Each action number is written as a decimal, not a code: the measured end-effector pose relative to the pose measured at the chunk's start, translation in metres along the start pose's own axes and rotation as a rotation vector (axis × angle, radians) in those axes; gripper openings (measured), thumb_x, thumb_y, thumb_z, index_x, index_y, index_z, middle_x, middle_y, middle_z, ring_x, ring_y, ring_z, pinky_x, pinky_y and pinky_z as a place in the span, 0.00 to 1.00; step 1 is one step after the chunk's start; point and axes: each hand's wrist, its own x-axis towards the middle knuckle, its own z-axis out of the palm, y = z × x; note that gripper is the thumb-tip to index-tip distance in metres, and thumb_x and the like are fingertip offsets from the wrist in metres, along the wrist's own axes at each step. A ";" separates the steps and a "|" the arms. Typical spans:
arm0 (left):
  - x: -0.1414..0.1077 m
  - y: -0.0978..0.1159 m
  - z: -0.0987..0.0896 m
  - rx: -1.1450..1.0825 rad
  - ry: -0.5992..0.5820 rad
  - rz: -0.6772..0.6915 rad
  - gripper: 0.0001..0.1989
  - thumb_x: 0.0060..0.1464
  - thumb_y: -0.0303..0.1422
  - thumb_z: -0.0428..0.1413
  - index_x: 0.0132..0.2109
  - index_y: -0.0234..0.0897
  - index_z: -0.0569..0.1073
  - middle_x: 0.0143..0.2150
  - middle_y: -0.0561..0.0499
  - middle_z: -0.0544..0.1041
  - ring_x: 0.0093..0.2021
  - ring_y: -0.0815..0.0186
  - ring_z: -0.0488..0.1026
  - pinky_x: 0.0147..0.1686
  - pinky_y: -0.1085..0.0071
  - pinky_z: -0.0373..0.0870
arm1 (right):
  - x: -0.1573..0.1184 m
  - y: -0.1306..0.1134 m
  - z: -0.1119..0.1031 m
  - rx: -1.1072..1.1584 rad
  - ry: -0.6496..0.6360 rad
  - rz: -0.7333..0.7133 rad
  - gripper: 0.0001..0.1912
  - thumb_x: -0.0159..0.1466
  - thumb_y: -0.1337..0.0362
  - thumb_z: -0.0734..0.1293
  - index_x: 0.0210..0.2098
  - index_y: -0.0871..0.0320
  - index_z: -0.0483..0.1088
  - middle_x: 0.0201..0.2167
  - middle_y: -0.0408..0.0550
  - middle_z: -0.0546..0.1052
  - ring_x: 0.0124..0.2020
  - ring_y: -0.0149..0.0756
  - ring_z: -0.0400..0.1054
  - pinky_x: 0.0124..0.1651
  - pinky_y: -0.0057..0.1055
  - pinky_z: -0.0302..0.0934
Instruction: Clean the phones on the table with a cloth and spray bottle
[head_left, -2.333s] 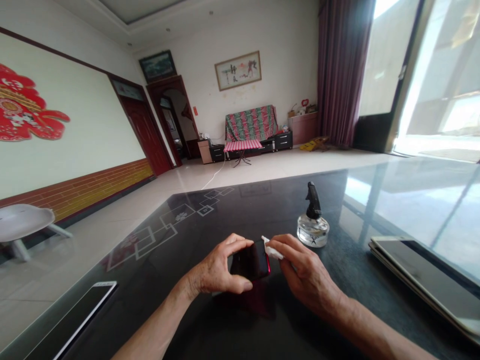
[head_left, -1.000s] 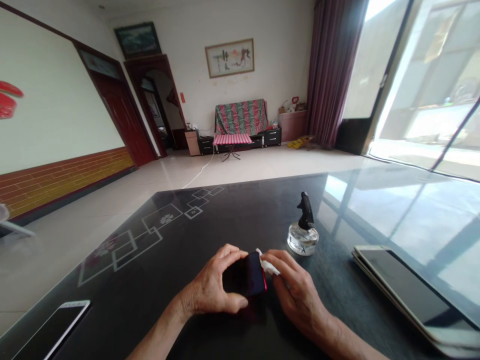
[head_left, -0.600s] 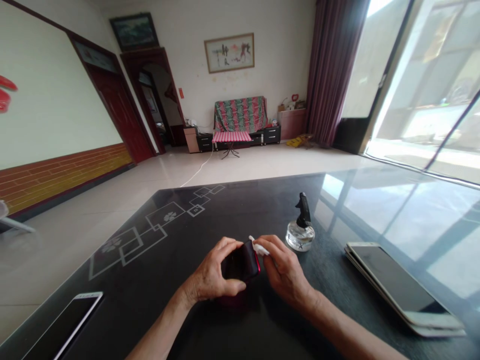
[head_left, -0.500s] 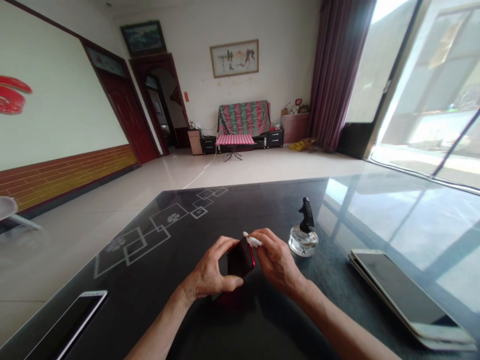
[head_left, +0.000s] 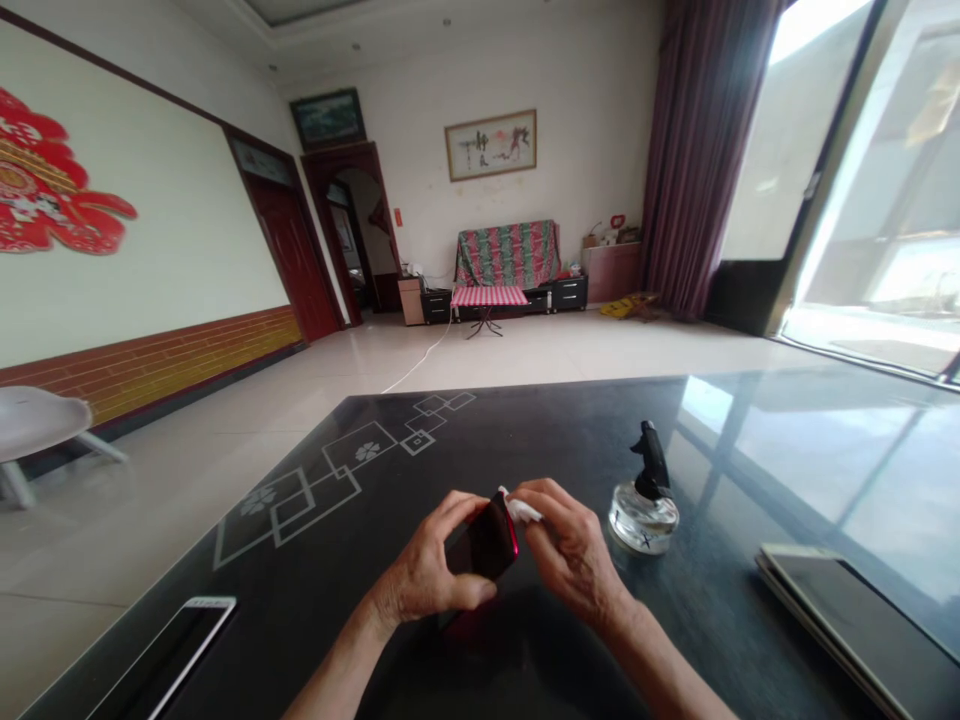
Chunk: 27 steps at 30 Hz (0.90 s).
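My left hand (head_left: 435, 565) grips a dark smartphone (head_left: 491, 540) with a shiny red edge, thumb along the near side and fingers over the top. The phone is tilted up above the black glossy table. Against its right edge, my right hand (head_left: 566, 540) pinches a crumpled white tissue (head_left: 523, 511). Part of the tissue is hidden by the fingers. To the right of that hand stands a clear spray bottle (head_left: 643, 518) with a black trigger head.
A white-framed phone (head_left: 165, 660) lies at the table's left front. On the right, stacked phones or tablets (head_left: 862, 620) lie near the edge. The black table (head_left: 555, 430) carries a pattern of grey squares. A white chair (head_left: 41, 425) stands beyond its left side.
The view has shifted left and up, so things appear farther right and lower. My hands keep hold of the phone and the tissue, with the tissue still at the phone's edge.
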 end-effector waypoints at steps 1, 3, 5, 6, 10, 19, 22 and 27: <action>0.000 0.000 0.000 -0.006 -0.006 0.000 0.32 0.35 0.26 0.63 0.52 0.39 0.69 0.48 0.49 0.69 0.48 0.57 0.68 0.51 0.64 0.65 | 0.001 0.001 0.000 0.000 0.006 0.006 0.12 0.63 0.73 0.57 0.38 0.57 0.70 0.37 0.48 0.72 0.36 0.32 0.69 0.40 0.27 0.62; -0.001 0.001 0.000 -0.019 -0.015 -0.004 0.31 0.35 0.25 0.63 0.52 0.39 0.70 0.47 0.49 0.69 0.48 0.57 0.68 0.51 0.64 0.65 | 0.001 0.002 0.001 -0.007 0.002 0.010 0.13 0.63 0.73 0.57 0.40 0.56 0.70 0.39 0.48 0.72 0.37 0.33 0.68 0.41 0.27 0.62; -0.001 0.002 0.001 -0.043 -0.019 -0.008 0.31 0.35 0.26 0.63 0.52 0.39 0.70 0.47 0.49 0.69 0.48 0.57 0.68 0.51 0.64 0.65 | 0.000 -0.001 -0.001 -0.018 -0.025 -0.004 0.14 0.62 0.75 0.57 0.41 0.56 0.70 0.39 0.49 0.72 0.39 0.34 0.68 0.43 0.29 0.62; -0.001 0.003 0.002 -0.061 -0.021 -0.008 0.31 0.36 0.26 0.63 0.52 0.39 0.70 0.47 0.49 0.69 0.48 0.56 0.68 0.51 0.64 0.65 | 0.000 -0.005 -0.004 -0.024 -0.042 -0.017 0.15 0.62 0.75 0.57 0.41 0.56 0.70 0.40 0.49 0.72 0.40 0.34 0.68 0.43 0.29 0.62; 0.001 0.011 0.007 -0.171 -0.039 0.014 0.32 0.38 0.29 0.65 0.54 0.39 0.69 0.49 0.48 0.69 0.50 0.55 0.67 0.53 0.62 0.64 | -0.005 -0.024 -0.020 -0.017 -0.097 -0.068 0.18 0.60 0.77 0.57 0.44 0.56 0.69 0.41 0.49 0.71 0.41 0.35 0.68 0.44 0.30 0.62; 0.002 0.039 0.011 -0.169 -0.052 0.043 0.32 0.36 0.23 0.61 0.53 0.40 0.69 0.47 0.50 0.69 0.50 0.56 0.67 0.54 0.62 0.63 | -0.002 -0.041 -0.030 -0.021 0.022 -0.019 0.13 0.65 0.73 0.56 0.41 0.55 0.70 0.39 0.48 0.71 0.37 0.33 0.68 0.40 0.27 0.62; 0.001 0.043 0.004 -0.052 -0.045 0.050 0.32 0.34 0.21 0.61 0.51 0.40 0.69 0.47 0.50 0.69 0.48 0.57 0.67 0.53 0.63 0.64 | 0.001 -0.035 -0.022 -0.016 0.052 0.000 0.11 0.66 0.71 0.57 0.40 0.55 0.70 0.39 0.48 0.72 0.37 0.33 0.68 0.41 0.27 0.62; -0.001 0.043 -0.004 0.112 0.016 0.050 0.33 0.33 0.21 0.61 0.51 0.39 0.69 0.46 0.50 0.69 0.47 0.58 0.68 0.50 0.65 0.66 | 0.004 -0.025 -0.003 -0.044 0.135 -0.001 0.10 0.66 0.69 0.58 0.40 0.55 0.70 0.40 0.49 0.72 0.40 0.35 0.68 0.43 0.29 0.62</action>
